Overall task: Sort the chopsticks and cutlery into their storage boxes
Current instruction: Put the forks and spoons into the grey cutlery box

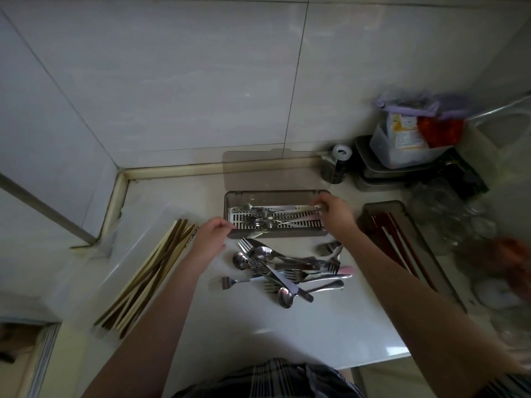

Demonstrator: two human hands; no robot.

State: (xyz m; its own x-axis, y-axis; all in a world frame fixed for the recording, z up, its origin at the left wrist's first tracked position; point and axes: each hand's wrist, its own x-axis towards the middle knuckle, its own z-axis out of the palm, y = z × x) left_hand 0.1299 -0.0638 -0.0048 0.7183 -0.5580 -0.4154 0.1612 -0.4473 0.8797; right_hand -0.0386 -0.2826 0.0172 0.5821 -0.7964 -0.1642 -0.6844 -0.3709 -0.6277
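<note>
Our right hand point(334, 215) pinches cutlery lying lengthwise in the box point(230, 200); the loose pile point(283, 265) lies just below, nearer our curled, empty-looking left hand point(214, 237).

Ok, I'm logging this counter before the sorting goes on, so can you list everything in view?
cutlery box: one, grey-brown, lid open, back centre; holds some forks on a white slotted tray
loose cutlery pile: many pieces, silver forks, spoons and knives, on the counter in front of that box
pale chopsticks: a bundle, beige and brown, in a clear box at left
chopstick box: one, brown, at right; holds dark red and white chopsticks
small jar: one, white cap, back right
clear container: one, holding packets, on stacked trays back right
glass jars: several, clear, far right
left hand: on the cutlery box's front left corner
right hand: pinching cutlery at the box's right end
</note>
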